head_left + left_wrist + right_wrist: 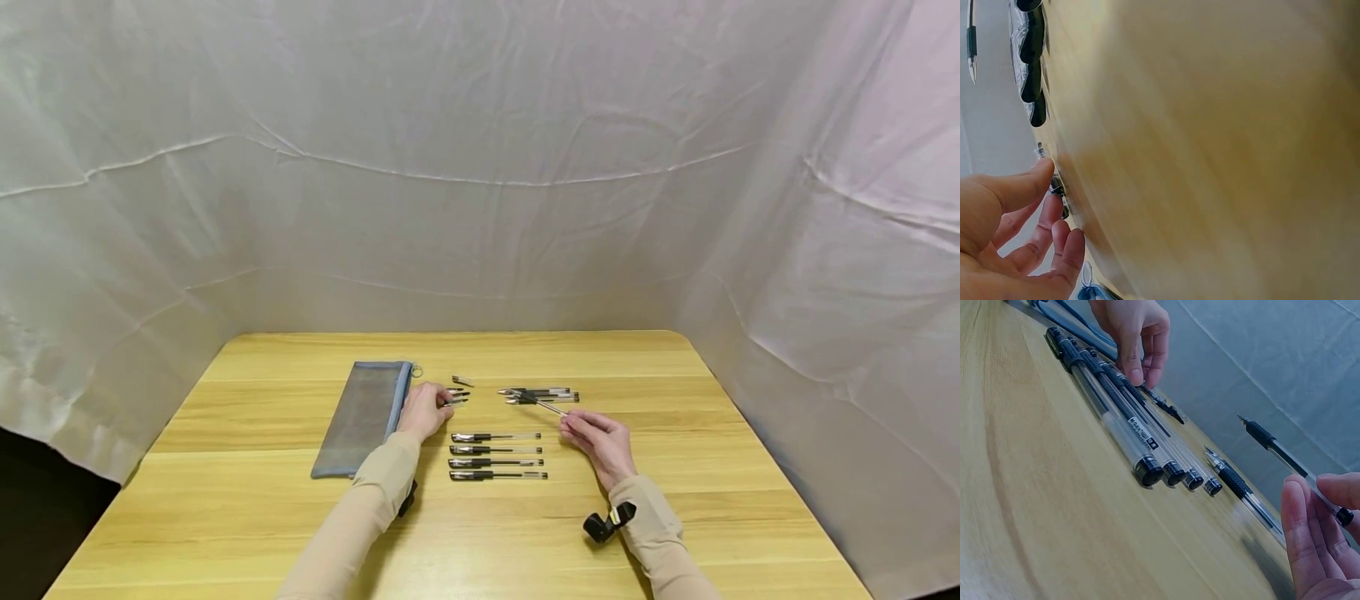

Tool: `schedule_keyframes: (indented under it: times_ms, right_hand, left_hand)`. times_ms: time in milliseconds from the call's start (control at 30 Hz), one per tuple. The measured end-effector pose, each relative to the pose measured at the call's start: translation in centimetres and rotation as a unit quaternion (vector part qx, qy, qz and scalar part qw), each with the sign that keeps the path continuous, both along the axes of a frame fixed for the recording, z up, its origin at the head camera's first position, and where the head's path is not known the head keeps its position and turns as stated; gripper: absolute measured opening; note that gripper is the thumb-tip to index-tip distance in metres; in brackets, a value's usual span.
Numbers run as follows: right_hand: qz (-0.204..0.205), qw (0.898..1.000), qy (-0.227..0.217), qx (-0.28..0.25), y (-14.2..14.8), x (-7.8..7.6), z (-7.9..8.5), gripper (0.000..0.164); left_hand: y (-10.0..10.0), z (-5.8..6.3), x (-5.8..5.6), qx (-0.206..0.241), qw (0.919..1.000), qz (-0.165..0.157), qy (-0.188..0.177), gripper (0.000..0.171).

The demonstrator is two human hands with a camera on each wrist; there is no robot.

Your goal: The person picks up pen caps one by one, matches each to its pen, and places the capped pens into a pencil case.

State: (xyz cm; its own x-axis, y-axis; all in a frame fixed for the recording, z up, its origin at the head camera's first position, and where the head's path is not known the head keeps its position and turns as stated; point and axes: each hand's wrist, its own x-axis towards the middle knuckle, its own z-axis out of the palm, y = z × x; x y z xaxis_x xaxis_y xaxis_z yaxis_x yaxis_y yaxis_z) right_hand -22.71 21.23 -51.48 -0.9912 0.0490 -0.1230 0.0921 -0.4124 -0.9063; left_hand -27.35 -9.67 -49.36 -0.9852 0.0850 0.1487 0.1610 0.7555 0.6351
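My left hand (426,410) reaches down to a small group of black pen caps (459,393) on the table. In the left wrist view, a gap separates its thumb and forefinger, with a pen cap (1057,186) showing between them; whether they touch it is unclear. My right hand (602,442) pinches an uncapped gel pen (1285,455) near its tail end, lifted with the tip pointing left and away. Under that tip, several uncapped pens (555,392) lie together. Nearer me, several capped pens (498,462) form a row, caps to the left.
A grey mesh zip pouch (360,417) with blue edging lies left of the left hand. One pen cap (462,381) sits apart, farther back. A pale curtain (480,233) hangs behind the wooden table (255,500).
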Motion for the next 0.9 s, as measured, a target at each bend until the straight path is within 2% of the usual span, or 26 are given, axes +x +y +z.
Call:
schedule_keyframes:
  times_ms: [233,467,767,900]
  right_hand:
    - [0.001,1.000,-0.008,-0.003,0.03,-0.02,-0.04,0.018]
    - [0.003,1.000,-0.010,0.001,-0.08,-0.09,-0.14,0.017]
    - [0.002,1.000,-0.013,0.012,-0.12,-0.29,-0.10,0.022]
    - [0.004,1.000,-0.012,0.016,-0.12,-0.37,-0.05,0.024]
  left_hand:
    - [-0.04,-0.04,0.01,0.001,1.0000,0.002,-0.003,0.009]
    - [0.02,-0.24,-0.08,-0.005,0.9997,0.021,-0.007,0.005]
    - [-0.04,0.29,0.48,-0.022,0.9994,0.024,-0.011,0.004]
    - [-0.17,0.30,0.82,-0.006,0.9998,0.018,-0.010,0.007]
